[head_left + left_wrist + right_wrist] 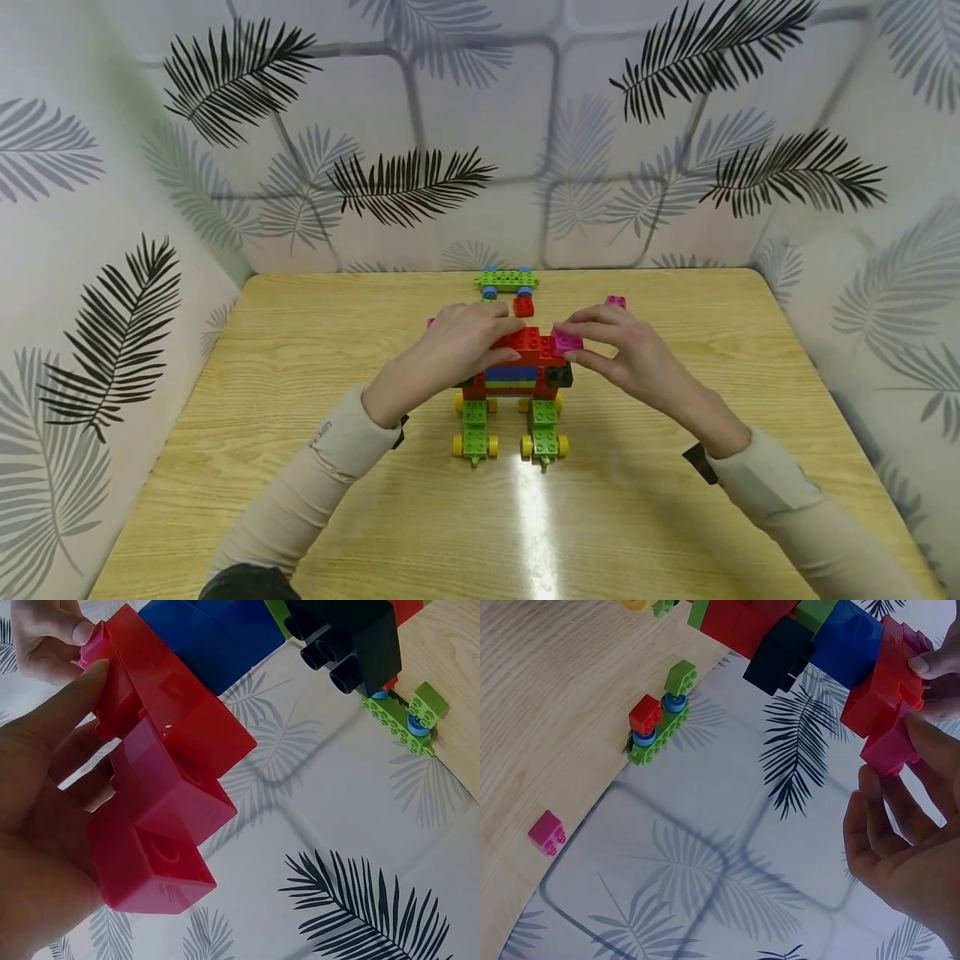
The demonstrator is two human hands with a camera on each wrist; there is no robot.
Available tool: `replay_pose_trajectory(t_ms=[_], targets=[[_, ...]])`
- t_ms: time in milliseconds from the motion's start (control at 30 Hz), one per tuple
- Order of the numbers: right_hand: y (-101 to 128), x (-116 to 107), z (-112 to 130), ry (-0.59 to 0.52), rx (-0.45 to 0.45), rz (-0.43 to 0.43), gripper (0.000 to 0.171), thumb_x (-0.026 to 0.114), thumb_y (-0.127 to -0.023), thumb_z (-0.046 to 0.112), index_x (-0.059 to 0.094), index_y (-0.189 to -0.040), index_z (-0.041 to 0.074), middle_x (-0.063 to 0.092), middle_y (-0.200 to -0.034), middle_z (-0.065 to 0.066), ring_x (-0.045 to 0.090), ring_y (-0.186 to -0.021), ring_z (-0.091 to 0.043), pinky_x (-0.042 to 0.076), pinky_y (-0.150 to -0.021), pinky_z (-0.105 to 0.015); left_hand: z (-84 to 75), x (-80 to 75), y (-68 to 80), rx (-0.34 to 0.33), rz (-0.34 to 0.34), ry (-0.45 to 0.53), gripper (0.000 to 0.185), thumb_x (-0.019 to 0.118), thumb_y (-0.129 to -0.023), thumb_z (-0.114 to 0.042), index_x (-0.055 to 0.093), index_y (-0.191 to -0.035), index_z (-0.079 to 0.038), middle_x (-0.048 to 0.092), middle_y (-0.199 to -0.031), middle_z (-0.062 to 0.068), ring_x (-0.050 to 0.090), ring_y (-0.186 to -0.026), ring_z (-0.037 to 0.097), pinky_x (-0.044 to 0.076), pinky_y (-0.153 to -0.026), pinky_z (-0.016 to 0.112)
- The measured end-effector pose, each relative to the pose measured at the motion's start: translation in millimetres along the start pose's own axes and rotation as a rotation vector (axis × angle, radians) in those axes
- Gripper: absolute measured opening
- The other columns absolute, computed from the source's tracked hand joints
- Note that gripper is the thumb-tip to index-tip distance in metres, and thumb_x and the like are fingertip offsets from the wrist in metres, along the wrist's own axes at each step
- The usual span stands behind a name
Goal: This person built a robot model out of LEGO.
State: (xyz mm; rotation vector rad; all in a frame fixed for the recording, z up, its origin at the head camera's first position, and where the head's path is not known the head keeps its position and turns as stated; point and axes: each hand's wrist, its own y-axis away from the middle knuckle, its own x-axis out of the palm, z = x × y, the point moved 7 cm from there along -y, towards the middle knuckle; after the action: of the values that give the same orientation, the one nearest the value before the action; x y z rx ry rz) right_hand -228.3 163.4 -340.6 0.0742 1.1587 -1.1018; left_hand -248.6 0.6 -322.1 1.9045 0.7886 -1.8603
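A tall toy-brick model stands on the table, with red bricks [528, 340] on top, a blue brick [512, 373] below them and black bricks [558, 375] at the sides. My left hand [468, 337] holds the red top, thumb on the near side and fingers behind. Two pink bricks [169, 784] jut out from that top beside the left palm. With thumb and fingers, my right hand [626, 346] pinches a pink brick [891, 746] against the top's right end. Whether this brick is fully seated I cannot tell. Green wheeled bases [474, 425] carry the model.
Behind the model lies a green base with blue wheels [507, 281], near a loose red brick [523, 307]. In the right wrist view a green brick [680, 676] is by that base. Another pink brick [616, 301] lies at the back right. Patterned cloth surrounds the table [300, 358].
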Motion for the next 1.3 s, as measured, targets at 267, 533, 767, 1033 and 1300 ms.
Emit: replay_pose_trajectory(t_ms=[267, 533, 767, 1033, 1300], targets=[[0, 0, 0, 0.008, -0.001, 0.008, 0.038, 0.079, -0.078, 0.006, 0.071, -0.115, 0.006, 0.066, -0.108, -0.009, 0.061, -0.098, -0.024, 0.054, -0.080, -0.041, -0.8, -0.5, 0.8, 0.000, -0.017, 0.017, 0.034, 0.069, -0.089, -0.032, 0.069, -0.117, -0.013, 0.061, -0.091, -0.001, 0.054, -0.067, 0.012, 0.045, -0.055, 0.025], [-5, -1, 2, 0.002, -0.018, 0.039, 0.037, 0.079, -0.076, 0.001, 0.072, -0.112, 0.003, 0.065, -0.104, -0.009, 0.061, -0.095, -0.025, 0.053, -0.080, -0.041, -1.2, -0.9, 0.4, -0.004, -0.019, 0.025, 0.033, 0.068, -0.090, -0.032, 0.070, -0.116, -0.012, 0.062, -0.089, -0.001, 0.056, -0.068, 0.014, 0.047, -0.057, 0.027], [-7, 0, 3, 0.010, -0.003, 0.074, 0.036, 0.079, -0.075, 0.000, 0.072, -0.111, 0.002, 0.065, -0.103, -0.009, 0.060, -0.095, -0.025, 0.053, -0.081, -0.040, -2.7, 1.1, 0.1, -0.013, -0.006, 0.034, 0.033, 0.068, -0.091, -0.032, 0.069, -0.116, -0.011, 0.063, -0.091, 0.000, 0.058, -0.073, 0.014, 0.049, -0.062, 0.028], [-2, 0, 0, 0.034, -0.083, 0.033, 0.042, 0.081, -0.074, 0.002, 0.071, -0.115, 0.004, 0.065, -0.107, -0.010, 0.059, -0.099, -0.027, 0.052, -0.084, -0.044, -3.3, -0.6, 0.3, -0.008, -0.032, 0.026, 0.034, 0.069, -0.090, -0.032, 0.070, -0.116, -0.011, 0.062, -0.088, 0.000, 0.056, -0.070, 0.015, 0.048, -0.060, 0.027], [8, 13, -7, 0.068, -0.191, -0.037, 0.060, 0.088, -0.066, 0.014, 0.065, -0.121, 0.006, 0.064, -0.109, -0.010, 0.060, -0.100, -0.026, 0.051, -0.086, -0.044, -3.9, 0.2, 1.2, -0.020, -0.028, 0.028, 0.036, 0.069, -0.089, -0.033, 0.069, -0.118, -0.011, 0.063, -0.090, 0.000, 0.058, -0.071, 0.015, 0.049, -0.061, 0.028]])
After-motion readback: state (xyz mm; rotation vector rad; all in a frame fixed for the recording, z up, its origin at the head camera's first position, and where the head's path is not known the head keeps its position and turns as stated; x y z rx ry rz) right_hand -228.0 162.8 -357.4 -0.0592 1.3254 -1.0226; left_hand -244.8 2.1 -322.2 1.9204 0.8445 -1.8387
